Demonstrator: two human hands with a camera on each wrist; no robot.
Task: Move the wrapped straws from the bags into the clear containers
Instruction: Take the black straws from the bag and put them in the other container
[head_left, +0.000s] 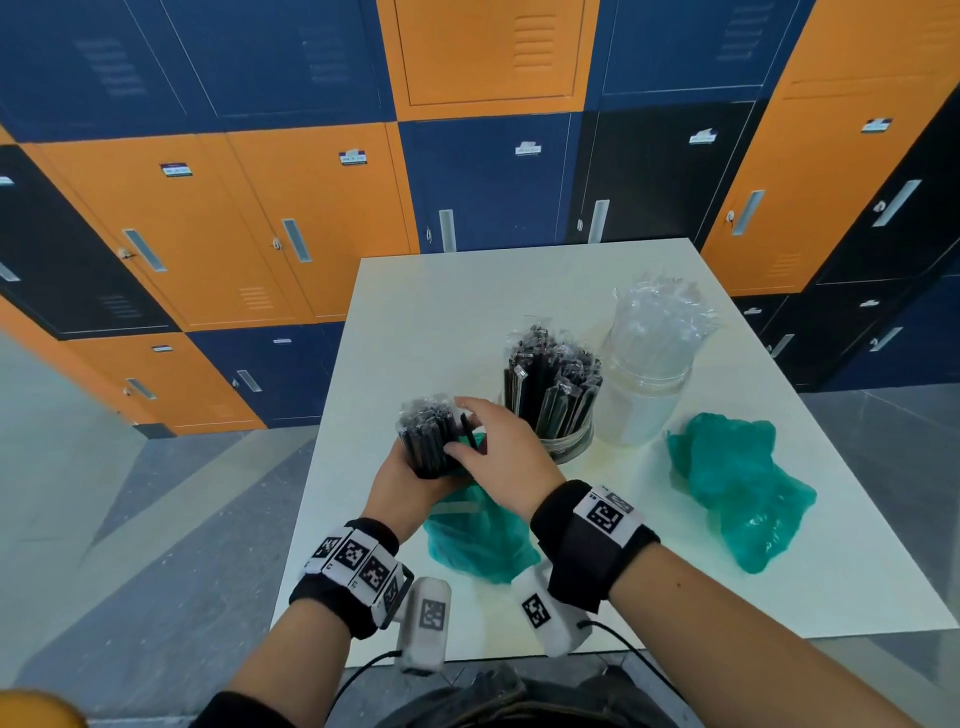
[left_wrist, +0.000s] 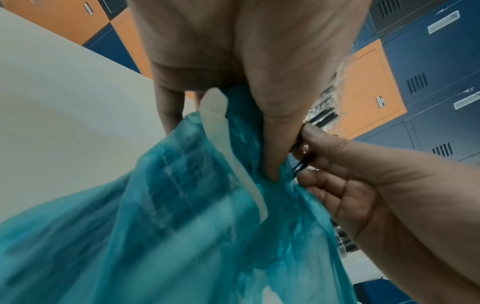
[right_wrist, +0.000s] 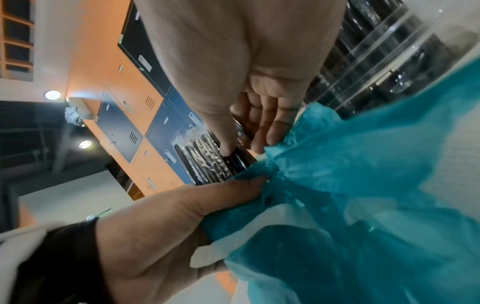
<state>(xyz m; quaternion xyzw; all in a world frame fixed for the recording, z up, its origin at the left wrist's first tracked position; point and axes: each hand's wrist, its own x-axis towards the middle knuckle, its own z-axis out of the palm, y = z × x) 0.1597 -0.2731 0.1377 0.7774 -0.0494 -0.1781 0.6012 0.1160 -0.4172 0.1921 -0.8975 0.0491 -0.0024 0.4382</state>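
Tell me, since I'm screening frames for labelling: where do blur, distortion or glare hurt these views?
Head view: wide-angle bending of the lockers, otherwise sharp; the clear straws are hard to separate. Left wrist view: the teal bag is smeared by motion blur. Right wrist view: ceiling lights flare, and the jar wall shows glare.

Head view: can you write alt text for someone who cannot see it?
A left hand grips a bundle of black wrapped straws above a teal plastic bag on a white table, the right hand touching it. Behind stand two clear containers, one holding black straws.
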